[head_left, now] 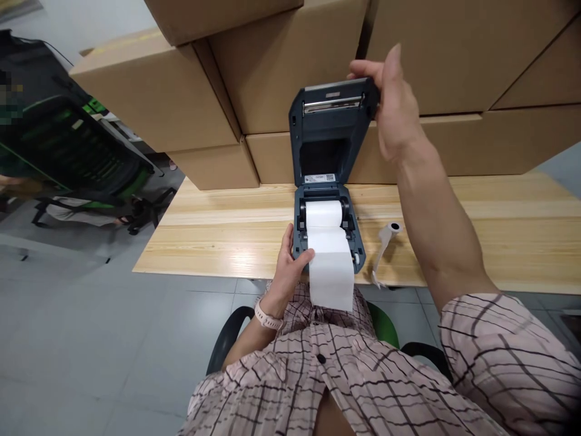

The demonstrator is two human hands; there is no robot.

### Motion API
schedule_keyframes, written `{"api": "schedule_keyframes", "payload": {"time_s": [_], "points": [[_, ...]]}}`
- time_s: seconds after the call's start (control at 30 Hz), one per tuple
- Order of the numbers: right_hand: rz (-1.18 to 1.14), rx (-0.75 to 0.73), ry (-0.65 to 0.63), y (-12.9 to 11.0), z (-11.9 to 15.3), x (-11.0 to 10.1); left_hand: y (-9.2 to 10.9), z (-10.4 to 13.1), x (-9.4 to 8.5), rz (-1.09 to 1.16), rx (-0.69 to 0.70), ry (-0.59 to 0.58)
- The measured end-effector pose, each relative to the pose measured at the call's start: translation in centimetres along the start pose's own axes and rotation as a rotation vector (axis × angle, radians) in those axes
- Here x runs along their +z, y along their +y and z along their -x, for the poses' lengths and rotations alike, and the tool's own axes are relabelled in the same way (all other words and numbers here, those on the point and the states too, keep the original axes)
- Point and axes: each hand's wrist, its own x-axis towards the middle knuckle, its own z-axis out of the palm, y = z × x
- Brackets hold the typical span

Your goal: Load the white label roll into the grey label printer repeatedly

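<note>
A dark blue-grey label printer [299, 251] stands at the table's front edge with its lid [333, 130] raised. Inside its base sits a white label roll [323, 213], and a paper strip [331, 278] from it hangs out over the front. My left hand [290, 263] grips the base at the left front corner, its thumb at the strip's left edge. At the lid's upper right corner is my right hand [397, 112], fingers partly hidden behind the lid and thumb pointing up.
Large cardboard boxes [290, 66] are stacked along the back of the wooden table [218, 236]. Right of the printer lies a small white roll with a loose curled strip [388, 233]. A black and green office chair [77, 151] stands at the left.
</note>
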Motion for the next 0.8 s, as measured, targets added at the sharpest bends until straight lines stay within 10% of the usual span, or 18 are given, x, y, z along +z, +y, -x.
{"api": "schedule_keyframes", "payload": {"time_s": [0.23,0.37,0.8], "points": [[0.207,-0.608,0.185,-0.2,16.3,2.5,-0.2,1.7,-2.5,0.272,-0.035,0.191],[0.316,-0.504,0.212,0.7,23.8,5.1,0.9,0.6,-2.8,0.216,0.141,0.245],[0.343,-0.358,0.543,1.8,26.3,10.3,1.0,-0.6,0.8,0.174,0.084,0.112]]}}
